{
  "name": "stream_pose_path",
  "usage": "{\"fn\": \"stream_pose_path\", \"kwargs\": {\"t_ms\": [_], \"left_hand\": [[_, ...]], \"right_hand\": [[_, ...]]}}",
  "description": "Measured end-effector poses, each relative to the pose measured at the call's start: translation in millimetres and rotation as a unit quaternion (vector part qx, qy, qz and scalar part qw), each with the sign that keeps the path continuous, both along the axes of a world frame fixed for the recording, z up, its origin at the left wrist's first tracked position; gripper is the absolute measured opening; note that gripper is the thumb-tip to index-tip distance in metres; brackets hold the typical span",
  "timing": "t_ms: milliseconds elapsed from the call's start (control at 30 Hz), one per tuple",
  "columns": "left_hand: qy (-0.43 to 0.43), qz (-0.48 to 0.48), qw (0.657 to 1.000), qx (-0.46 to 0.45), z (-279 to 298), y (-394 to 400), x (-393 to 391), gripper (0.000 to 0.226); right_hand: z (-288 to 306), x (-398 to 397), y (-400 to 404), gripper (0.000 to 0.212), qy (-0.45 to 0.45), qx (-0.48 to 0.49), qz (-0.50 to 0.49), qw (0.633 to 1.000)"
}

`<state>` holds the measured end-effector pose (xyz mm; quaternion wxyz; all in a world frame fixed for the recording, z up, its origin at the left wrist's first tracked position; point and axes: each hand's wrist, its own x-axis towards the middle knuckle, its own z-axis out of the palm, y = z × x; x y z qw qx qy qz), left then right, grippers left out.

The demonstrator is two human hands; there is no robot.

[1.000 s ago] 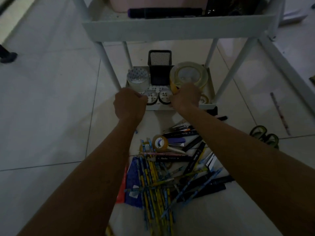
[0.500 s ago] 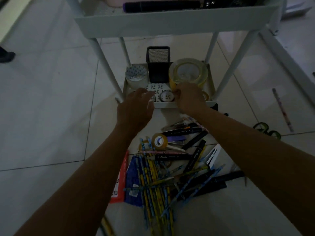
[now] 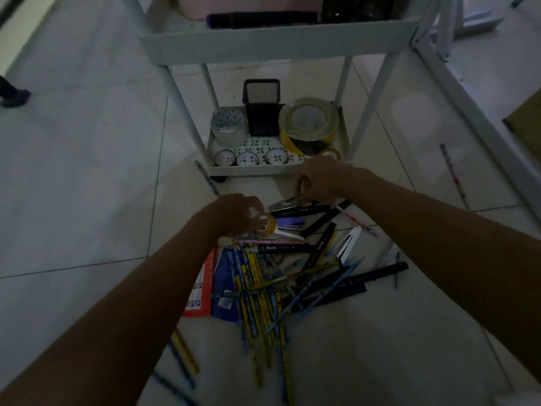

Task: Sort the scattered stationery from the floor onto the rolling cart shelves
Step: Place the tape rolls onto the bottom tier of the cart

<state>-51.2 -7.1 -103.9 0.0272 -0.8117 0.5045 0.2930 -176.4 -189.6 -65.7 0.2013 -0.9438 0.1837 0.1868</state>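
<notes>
Two hands low over the stationery pile [image 3: 281, 273] on the tiled floor [image 3: 87, 171], just in front of the rolling cart [image 3: 278, 45]. Left hand [image 3: 234, 213] curled round a small tape roll [image 3: 268, 225] at the pile's near-cart edge, roll resting on the pile. Right hand [image 3: 322, 178] pinching a thin loop of a metallic item [image 3: 285, 202]; item too dim to identify. Bottom shelf [image 3: 275, 169] holding a patterned tape roll [image 3: 228, 127], a black mesh pen cup [image 3: 261, 106], a large clear tape roll [image 3: 308, 118] and three small tape rolls [image 3: 247, 158] in a row at the front. Pencils and black markers crossed in the pile. One loose pencil [image 3: 455, 175] well apart, at right.
</notes>
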Motion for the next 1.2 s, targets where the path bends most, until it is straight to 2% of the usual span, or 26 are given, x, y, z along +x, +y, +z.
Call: {"fn": "stream_pose_path", "kwargs": {"t_ms": [100, 233, 333, 433, 500, 600, 700, 867, 1033, 1133, 1200], "left_hand": [[-0.007, -0.011, 1.000, -0.022, 6, 2, -3, 0.032], [-0.011, -0.014, 1.000, 0.008, 15, 3, -9, 0.039], [-0.013, -0.013, 0.998, 0.061, 20, 1, -12, 0.043], [-0.006, 0.018, 0.997, 0.080, 20, 2, -10, 0.042], [-0.005, 0.030, 0.996, 0.089, 20, 5, -8, 0.044], [-0.016, 0.027, 0.994, 0.104, 23, 9, -7, 0.047], [-0.029, 0.015, 0.991, 0.127, 24, 13, -6, 0.045], [-0.025, -0.025, 0.985, 0.170, 16, 26, 0, 0.019], [-0.031, -0.061, 0.984, 0.165, 21, 34, -5, 0.027], [-0.019, -0.042, 0.986, 0.160, 18, 36, -12, 0.038], [-0.013, -0.047, 0.985, 0.163, 21, 37, -16, 0.044]], "right_hand": [[-2, -9, 13, 0.006, 0.027, -0.004, 0.006, 1.000], [-7, -11, 39, 0.027, 0.020, 0.013, 0.020, 1.000], [-16, -4, 58, 0.016, 0.010, 0.016, 0.050, 0.999], [-24, -1, 72, 0.023, 0.022, -0.017, 0.093, 0.995], [-28, -2, 76, 0.017, 0.014, -0.025, 0.105, 0.994], [-33, -3, 77, 0.007, 0.021, 0.017, 0.083, 0.996], [-36, -6, 80, 0.023, 0.049, 0.058, 0.068, 0.995], [-39, -8, 86, 0.021, 0.046, 0.069, 0.045, 0.996], [-32, -18, 87, 0.044, 0.074, 0.042, 0.090, 0.992], [-38, -18, 87, 0.026, 0.034, 0.041, 0.075, 0.996], [-41, -20, 91, 0.021, 0.005, 0.012, 0.075, 0.997]]}}
